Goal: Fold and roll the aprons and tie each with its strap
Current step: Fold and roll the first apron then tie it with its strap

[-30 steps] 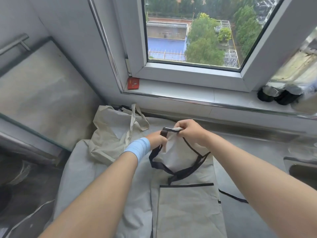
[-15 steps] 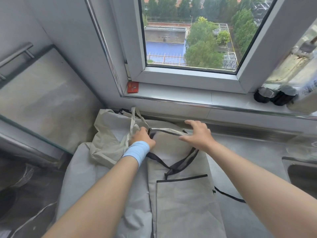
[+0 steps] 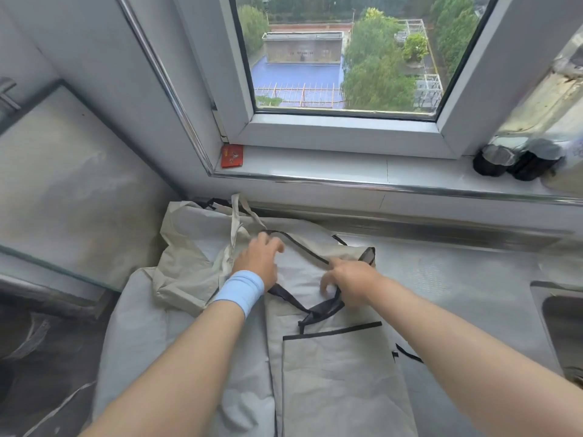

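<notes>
A beige apron with black trim and a front pocket lies folded lengthwise on the steel counter. Its top edge points toward the window. My left hand, a blue band on its wrist, presses flat on the apron's upper left, fingers spread. My right hand sits on the upper right part, its fingers curled on the black strap that loops across the bib. A second beige apron lies crumpled to the left, partly under my left hand.
A pale cloth lies under the aprons. The window sill holds a red card and dark-capped bottles. A sink is at the right, and a glass panel at the left.
The apron's top, held up by both hands a second ago, now lies flat on the counter. My right hand has come back from the top edge to the black strap.
</notes>
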Demonstrator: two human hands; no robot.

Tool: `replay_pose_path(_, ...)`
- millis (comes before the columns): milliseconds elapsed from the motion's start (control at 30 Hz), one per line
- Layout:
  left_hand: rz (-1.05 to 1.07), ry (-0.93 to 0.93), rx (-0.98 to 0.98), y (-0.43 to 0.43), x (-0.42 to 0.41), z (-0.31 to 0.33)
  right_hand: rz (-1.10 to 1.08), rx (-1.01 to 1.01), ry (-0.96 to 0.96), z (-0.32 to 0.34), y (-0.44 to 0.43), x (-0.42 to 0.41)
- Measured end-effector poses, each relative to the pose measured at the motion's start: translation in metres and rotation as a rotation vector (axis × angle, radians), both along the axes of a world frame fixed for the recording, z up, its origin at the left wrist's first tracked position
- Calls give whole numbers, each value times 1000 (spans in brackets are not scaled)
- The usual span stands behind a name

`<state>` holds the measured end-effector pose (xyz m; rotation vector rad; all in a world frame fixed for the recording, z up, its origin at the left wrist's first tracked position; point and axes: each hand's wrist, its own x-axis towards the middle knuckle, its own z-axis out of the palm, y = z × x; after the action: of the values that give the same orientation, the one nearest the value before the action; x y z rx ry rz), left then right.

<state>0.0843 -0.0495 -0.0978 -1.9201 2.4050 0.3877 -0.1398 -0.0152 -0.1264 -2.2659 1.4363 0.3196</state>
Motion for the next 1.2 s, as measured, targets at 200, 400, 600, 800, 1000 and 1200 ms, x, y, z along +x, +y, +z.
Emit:
replay_pose_path(200, -152, -65, 442, 18, -14, 1, -490, -60, -423, 0, -13, 8)
replay_pose_path(400, -110, -135, 348, 13, -2, 15, -1149, -80, -898, 32, -35, 9)
replay_pose_path(600, 658, 981, 17, -11, 5, 43, -1283, -74, -962, 42, -28, 8)
replay_pose_path(800, 538, 738, -134, -10, 2, 51, -857, 66, -508, 34, 3, 14)
replay_pose_path(1000, 331, 315, 210, 24, -16, 29, -367, 63, 47, 6, 18, 24)
replay_pose_path(1200, 266, 201, 559, 36, -36, 11, -674, 93, -406, 6, -6, 25)
